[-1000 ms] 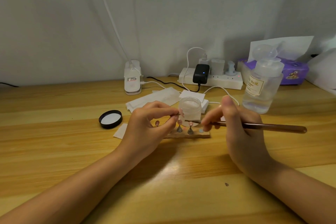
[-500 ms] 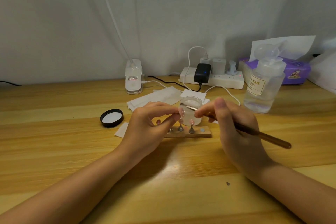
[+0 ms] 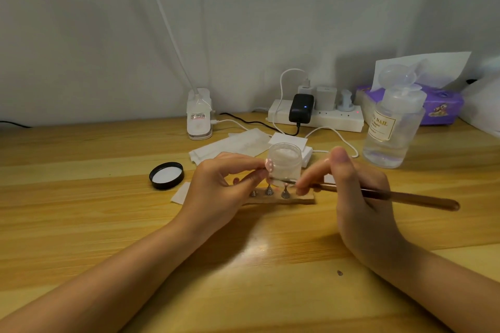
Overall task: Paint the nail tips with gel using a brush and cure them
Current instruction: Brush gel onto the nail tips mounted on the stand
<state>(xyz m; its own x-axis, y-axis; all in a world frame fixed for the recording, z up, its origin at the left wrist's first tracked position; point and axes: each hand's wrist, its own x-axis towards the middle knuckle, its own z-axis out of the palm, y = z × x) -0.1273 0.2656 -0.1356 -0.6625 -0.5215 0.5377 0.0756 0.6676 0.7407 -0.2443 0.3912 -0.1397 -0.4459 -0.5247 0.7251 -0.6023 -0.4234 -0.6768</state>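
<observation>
One pink nail tip (image 3: 269, 165) sits pinched between the thumb and forefinger of my left hand (image 3: 227, 184), held up just in front of the clear gel jar (image 3: 285, 163). My right hand (image 3: 359, 197) has its thumb and fingers pressed together around the brush (image 3: 392, 195), gripping it near the front; the brown handle runs out to my right, and the thin tip reaches left, just under the nail tip I hold. Whether the bristles actually touch it I cannot tell.

Below my fingertips lies the wooden stand (image 3: 303, 199) with small metal holders (image 3: 285, 193) upright on it, partly hidden by both hands. The jar stands open right behind the stand, and its black lid (image 3: 166, 175) lies upside down on the wooden table (image 3: 81, 211), off to my left.

Behind the jar are white wipes (image 3: 230, 143) spread flat. Further back, by the wall, stand a white clip lamp base (image 3: 198, 116) and a white power strip (image 3: 324, 116) with a black adapter (image 3: 301, 108) plugged in, its blue light on. To my right is a clear pump bottle (image 3: 392, 127) labelled NAIL, with a purple tissue pack (image 3: 441, 105) behind it.
</observation>
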